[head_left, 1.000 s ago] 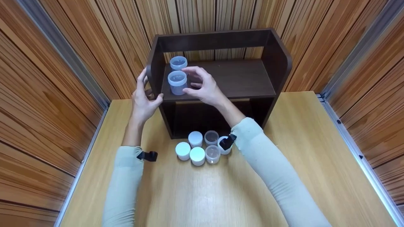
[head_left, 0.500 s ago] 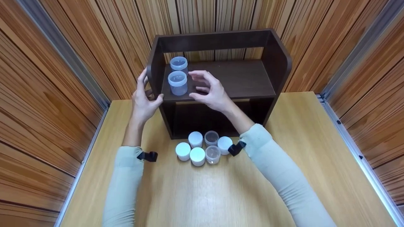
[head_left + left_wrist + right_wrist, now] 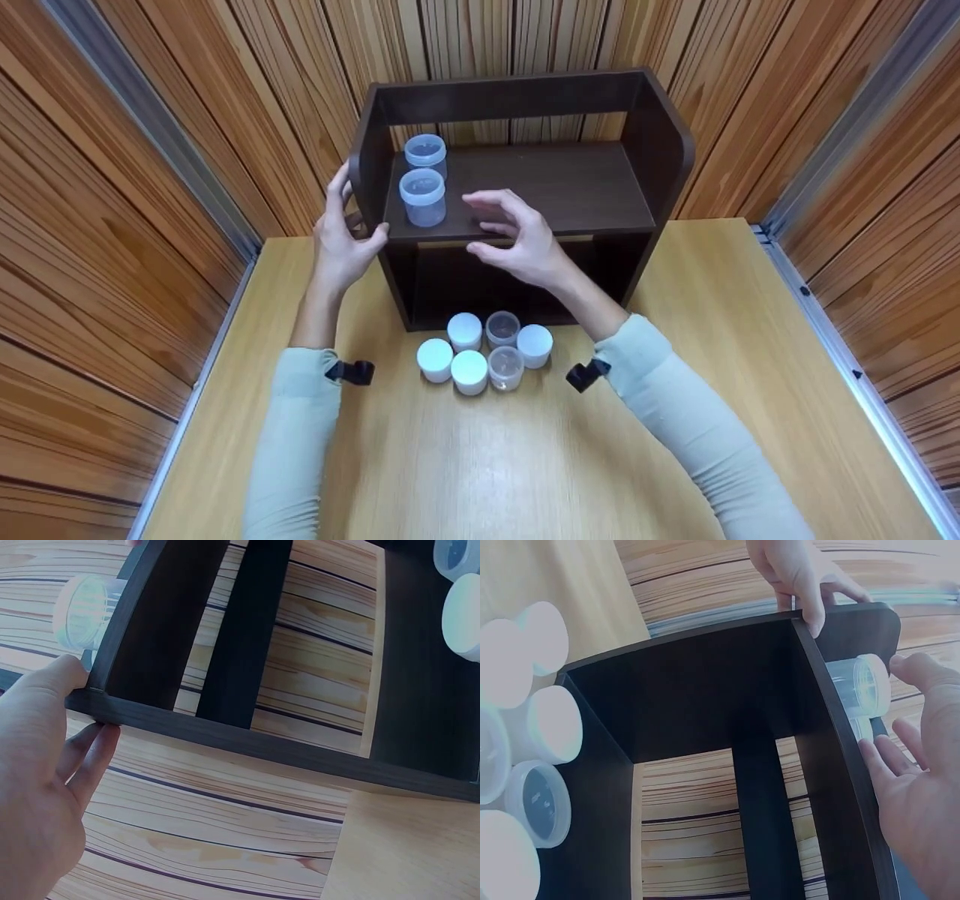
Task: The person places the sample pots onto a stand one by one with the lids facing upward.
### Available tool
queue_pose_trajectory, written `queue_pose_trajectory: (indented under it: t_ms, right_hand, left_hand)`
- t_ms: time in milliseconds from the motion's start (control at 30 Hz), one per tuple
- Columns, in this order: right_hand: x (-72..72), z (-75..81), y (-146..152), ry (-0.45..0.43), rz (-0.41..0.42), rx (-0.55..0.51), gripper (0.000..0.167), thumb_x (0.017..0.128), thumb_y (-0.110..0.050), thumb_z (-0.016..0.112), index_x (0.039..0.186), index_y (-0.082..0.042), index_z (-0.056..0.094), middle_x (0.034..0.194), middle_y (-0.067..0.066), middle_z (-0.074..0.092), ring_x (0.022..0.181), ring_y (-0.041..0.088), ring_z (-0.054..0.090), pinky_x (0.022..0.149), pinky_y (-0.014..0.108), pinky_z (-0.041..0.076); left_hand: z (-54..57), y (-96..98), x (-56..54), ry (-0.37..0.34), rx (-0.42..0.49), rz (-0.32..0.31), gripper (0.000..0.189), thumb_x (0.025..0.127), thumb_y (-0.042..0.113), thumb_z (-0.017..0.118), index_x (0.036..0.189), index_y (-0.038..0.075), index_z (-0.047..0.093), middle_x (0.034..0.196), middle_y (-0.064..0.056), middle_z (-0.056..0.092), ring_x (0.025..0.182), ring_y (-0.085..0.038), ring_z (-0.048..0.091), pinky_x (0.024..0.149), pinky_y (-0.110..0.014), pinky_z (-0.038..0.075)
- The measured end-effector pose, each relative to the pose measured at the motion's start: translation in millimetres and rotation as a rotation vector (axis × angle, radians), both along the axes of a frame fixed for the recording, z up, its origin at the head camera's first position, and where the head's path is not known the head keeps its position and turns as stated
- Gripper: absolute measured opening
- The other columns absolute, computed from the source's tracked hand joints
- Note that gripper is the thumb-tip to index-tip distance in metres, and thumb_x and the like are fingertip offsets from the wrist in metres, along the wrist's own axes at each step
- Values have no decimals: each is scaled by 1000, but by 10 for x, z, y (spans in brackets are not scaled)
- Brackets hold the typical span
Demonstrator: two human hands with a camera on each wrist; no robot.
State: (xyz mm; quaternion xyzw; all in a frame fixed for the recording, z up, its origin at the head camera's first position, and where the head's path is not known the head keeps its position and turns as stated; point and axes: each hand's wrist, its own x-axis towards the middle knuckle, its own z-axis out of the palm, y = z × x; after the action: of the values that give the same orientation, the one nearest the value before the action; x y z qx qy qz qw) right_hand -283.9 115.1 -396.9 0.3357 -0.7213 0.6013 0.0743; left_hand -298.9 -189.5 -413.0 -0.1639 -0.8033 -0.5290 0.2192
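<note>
Two translucent jars stand one behind the other at the left of the dark brown shelf's upper board: the front jar [image 3: 423, 199] and the rear jar [image 3: 425, 150]. My left hand [image 3: 341, 244] grips the left side panel of the shelf [image 3: 555, 180], thumb at its front edge and fingers on the outer side. The thumb shows on the shelf's edge in the left wrist view too. My right hand [image 3: 525, 240] is apart from the front jar [image 3: 870, 686], to its right, with fingers loosely curved and nothing between them.
Several jars stand grouped on the wooden table before the shelf, among them a white-topped jar [image 3: 469, 372] and a clear jar [image 3: 506, 367]. Wood-panelled walls [image 3: 112, 195] enclose the table. The shelf's lower compartment [image 3: 487, 281] lies behind the grouped jars.
My right hand has let go of the front jar and moved right and toward me. The jar stays on the upper board. My left hand has not moved.
</note>
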Motion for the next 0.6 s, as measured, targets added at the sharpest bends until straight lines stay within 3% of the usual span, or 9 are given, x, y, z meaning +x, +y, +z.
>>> queue_pose_trajectory:
  t_ms: [200, 367, 600]
  right_hand:
    - [127, -27, 95, 33, 21, 10, 60, 93, 6, 83, 149, 9, 61, 155, 27, 62, 149, 46, 61, 121, 49, 62]
    - [227, -60, 173, 28, 35, 21, 57, 94, 6, 83, 147, 9, 63, 153, 27, 63, 147, 42, 63, 121, 43, 62]
    - [322, -144, 303, 38, 41, 53, 57, 94, 5, 84, 148, 4, 65, 153, 25, 64, 147, 22, 62, 121, 33, 61]
  left_hand:
    - [-1, -5, -13, 15, -21, 3, 90, 97, -1, 75, 174, 14, 30, 175, -21, 50, 136, -48, 74, 102, -56, 69]
    - [0, -5, -3, 18, -23, 3, 89, 98, -1, 75, 174, 13, 30, 174, -22, 50, 135, -48, 75, 100, -51, 71]
    - [-18, -2, -14, 15, -19, 8, 89, 97, -1, 75, 174, 14, 31, 174, -21, 51, 136, -47, 75, 99, -44, 72]
